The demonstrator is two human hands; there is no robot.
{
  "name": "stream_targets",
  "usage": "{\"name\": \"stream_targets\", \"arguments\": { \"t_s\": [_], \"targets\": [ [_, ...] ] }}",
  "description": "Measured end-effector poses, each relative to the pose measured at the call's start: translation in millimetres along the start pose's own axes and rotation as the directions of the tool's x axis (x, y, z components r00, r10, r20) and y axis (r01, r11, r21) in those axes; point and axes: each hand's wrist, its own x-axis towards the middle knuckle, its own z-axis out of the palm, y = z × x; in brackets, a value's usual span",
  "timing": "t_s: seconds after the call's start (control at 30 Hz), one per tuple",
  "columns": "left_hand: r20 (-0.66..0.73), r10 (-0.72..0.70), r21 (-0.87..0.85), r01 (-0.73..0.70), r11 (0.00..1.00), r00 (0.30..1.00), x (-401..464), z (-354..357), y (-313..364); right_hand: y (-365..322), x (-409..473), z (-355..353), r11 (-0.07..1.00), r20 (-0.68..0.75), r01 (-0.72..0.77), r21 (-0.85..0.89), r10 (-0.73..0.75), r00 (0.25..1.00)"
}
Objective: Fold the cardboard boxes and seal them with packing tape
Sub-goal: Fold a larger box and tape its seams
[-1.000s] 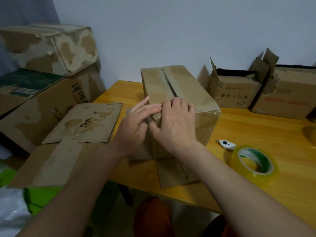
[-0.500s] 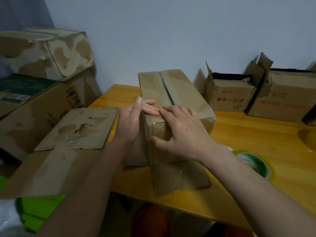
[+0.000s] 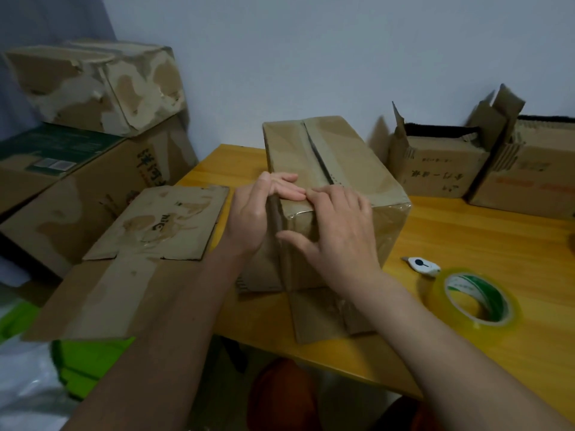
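Cardboard box [image 3: 339,169] stands centre frame on the bench [image 3: 485,244], flaps closed. Left hand [image 3: 249,219] and right hand [image 3: 339,231] lie flat, unclenched, pressing its near top edge. Judged light, stiff-walled, tape-slick; best held by opposite side walls.

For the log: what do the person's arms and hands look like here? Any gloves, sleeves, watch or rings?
Both arms are bare from the bottom edge of the frame up to the wrists; no sleeves show. The left hand and the right hand wear no gloves. No watch, bracelet or ring shows on either wrist or on the visible fingers. No markings or tattoos are apparent.
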Motion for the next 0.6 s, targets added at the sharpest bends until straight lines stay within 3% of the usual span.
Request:
{"name": "stream_targets", "arguments": {
  "t_s": [0.27, 0.33, 0.4, 0.47, 0.53, 0.6],
  "targets": [
    [0.013, 0.11, 0.178, -0.111, 0.978, 0.994, -9, 11, -1, 21, 21, -27, 0.969, 0.18, -0.009, 0.248, -0.037, 0.983],
    [0.016, 0.175, 0.276, -0.172, 0.946, 0.984, -15, 15, -4, 37, 23, -33, 0.949, 0.131, -0.001, 0.315, -0.042, 0.99],
    [-0.014, 0.244, 0.357, -0.223, 0.907, 0.97, -16, 21, -9, 59, 28, -34, 0.966, 0.032, -0.053, 0.252, 0.046, 0.998],
    [-0.063, 0.291, 0.398, -0.243, 0.884, 0.955, -14, 27, -9, 78, 33, -28, 0.942, 0.034, -0.207, 0.263, 0.205, 0.978],
    [-0.129, 0.309, 0.401, -0.235, 0.885, 0.942, -13, 32, -10, 83, 33, -15, 0.839, -0.003, -0.34, 0.425, 0.377, 0.926],
    [-0.223, 0.321, 0.39, -0.218, 0.895, 0.92, -13, 39, -11, 78, 31, -2, 0.682, -0.108, -0.386, 0.62, 0.563, 0.82]
  ]
}}
